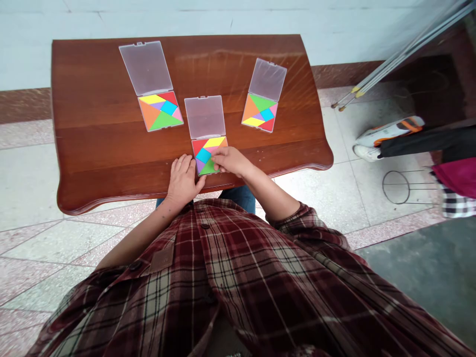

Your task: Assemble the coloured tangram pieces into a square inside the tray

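Note:
An open clear case with colored tangram pieces, the middle case (205, 118), lies near the front edge of the table. My left hand (182, 179) rests flat on the wood at its left side, fingers spread. Over the right part of its pieces is my right hand (228, 161), fingers bent and pinched together; whatever they may hold is too small to tell. A blue square (203, 155), a yellow piece (215, 142) and a green piece (207, 169) show in the case. Some orange and pink is partly covered by my right hand.
Two more open cases of colored pieces lie farther back, the left case (147, 69) and the right case (267, 82). The brown table (92, 139) stands against a wall. At the right are crutches (379, 74), a wire ring stand (396, 187) and a person's leg (420, 141).

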{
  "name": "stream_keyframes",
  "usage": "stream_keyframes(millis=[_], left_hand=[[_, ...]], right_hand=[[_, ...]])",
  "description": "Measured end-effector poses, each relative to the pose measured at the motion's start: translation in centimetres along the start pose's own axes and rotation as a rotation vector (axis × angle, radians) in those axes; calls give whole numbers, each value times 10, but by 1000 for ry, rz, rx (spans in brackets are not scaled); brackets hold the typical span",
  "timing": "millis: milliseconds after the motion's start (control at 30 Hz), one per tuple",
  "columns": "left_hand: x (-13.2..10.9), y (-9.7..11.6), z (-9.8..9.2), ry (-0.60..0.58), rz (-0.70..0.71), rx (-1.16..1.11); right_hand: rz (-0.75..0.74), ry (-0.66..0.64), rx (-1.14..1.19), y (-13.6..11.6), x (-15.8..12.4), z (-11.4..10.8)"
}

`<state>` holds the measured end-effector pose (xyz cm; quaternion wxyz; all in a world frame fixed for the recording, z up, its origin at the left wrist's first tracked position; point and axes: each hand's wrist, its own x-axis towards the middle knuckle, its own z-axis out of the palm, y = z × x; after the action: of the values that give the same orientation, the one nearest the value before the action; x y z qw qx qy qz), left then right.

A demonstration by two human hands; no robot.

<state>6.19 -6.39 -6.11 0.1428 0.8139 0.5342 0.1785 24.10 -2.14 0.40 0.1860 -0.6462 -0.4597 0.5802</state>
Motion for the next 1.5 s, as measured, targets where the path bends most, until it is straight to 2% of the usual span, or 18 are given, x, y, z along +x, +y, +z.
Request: stream_keyframes(millis=[367,667,767,867,933,1033,1167,1300,1500], left_hand=[[0,1,0,9,-3,5],[0,-1,0,8,-3,19],[0,0,0,-4,-8,13],[1,0,0,-4,-7,18],[0,0,-1,-1,-7,29],[0,0,-1,-4,3,40],[-1,0,-1,2,10,28],[-1,0,0,0,7,14],[-1,1,-1,0,4,0]], right_hand=[[77,-70,281,10,12,-8],[91,-135,272,11,4,-5],[-27,-51,149,13,8,-3],[-248,128,-147,15,17,-1],[-338,199,-372,14,20,1],[-338,223,-607,10,16,7],[-311,217,-731,9,3,17],[-328,207,-647,15,1,20],[-294,190,-314,27,17,12]])
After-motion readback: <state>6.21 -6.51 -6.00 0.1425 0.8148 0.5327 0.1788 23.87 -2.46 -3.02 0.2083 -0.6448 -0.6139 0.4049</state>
